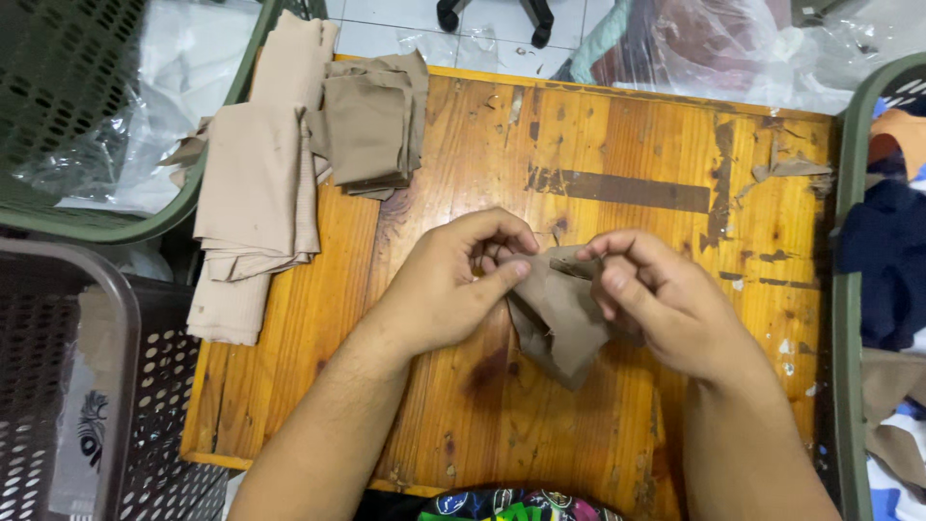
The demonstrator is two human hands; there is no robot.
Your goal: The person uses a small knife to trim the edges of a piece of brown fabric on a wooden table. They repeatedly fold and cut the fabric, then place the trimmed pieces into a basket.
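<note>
Over the middle of the scuffed orange wooden table (617, 145), left hand (449, 289) and right hand (666, 304) both pinch the small folded tan fabric piece (559, 323). Bare wood lies open all around them. Stacked beige cloths (265, 174) crowd the far left corner, green plastic baskets (849, 289) hem both sides, and white floor tiles show beyond the far edge.

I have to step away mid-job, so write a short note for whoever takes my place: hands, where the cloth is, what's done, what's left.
Left hand: pinching the top edge of a small tan cloth piece.
Right hand: pinching the same piece from the other side; it hangs above the wooden table.
Done: a stack of folded tan cloth and a smaller brownish pile lie at the table's far left.
Left: the held piece is not yet on either pile.
</note>
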